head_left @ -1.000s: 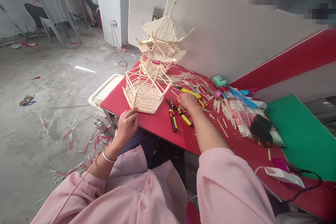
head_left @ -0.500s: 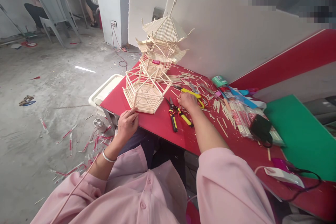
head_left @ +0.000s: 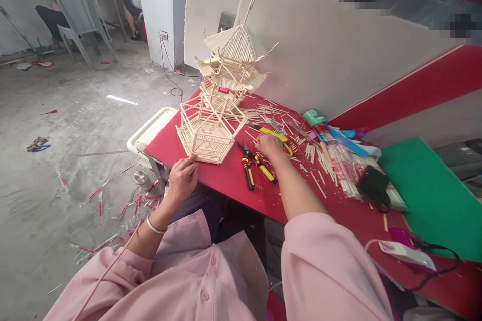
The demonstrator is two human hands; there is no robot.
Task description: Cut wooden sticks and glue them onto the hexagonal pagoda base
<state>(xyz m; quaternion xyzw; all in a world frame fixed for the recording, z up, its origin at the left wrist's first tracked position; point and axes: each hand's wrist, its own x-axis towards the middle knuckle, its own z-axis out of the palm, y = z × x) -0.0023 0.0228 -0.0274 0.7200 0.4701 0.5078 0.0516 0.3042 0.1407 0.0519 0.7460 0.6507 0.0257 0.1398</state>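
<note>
A six-sided frame of thin wooden sticks [head_left: 209, 148] stands near the front edge of the red table [head_left: 226, 183]. My left hand [head_left: 183, 176] is closed, its fingertips pinching the near corner of this frame. To the right, my right hand [head_left: 270, 146] is closed just above the tabletop; a thin wooden stick [head_left: 251, 136] pokes out from its fingertips. Black-and-yellow cutters [head_left: 256, 165] lie with handles spread between my hands. Yellow-handled pliers [head_left: 273, 134] lie right behind my right hand. Behind the frame rises a tiered stick pagoda [head_left: 236, 52] with sloping roofs.
Loose sticks [head_left: 263, 110] lie scattered across the back of the table. Farther right are a green-labelled container [head_left: 314, 117], bagged sticks [head_left: 342, 168], a black pouch [head_left: 373, 184] and a green board [head_left: 444, 200]. White panels [head_left: 301, 50] stand behind. Wrapper scraps [head_left: 101, 205] litter the floor.
</note>
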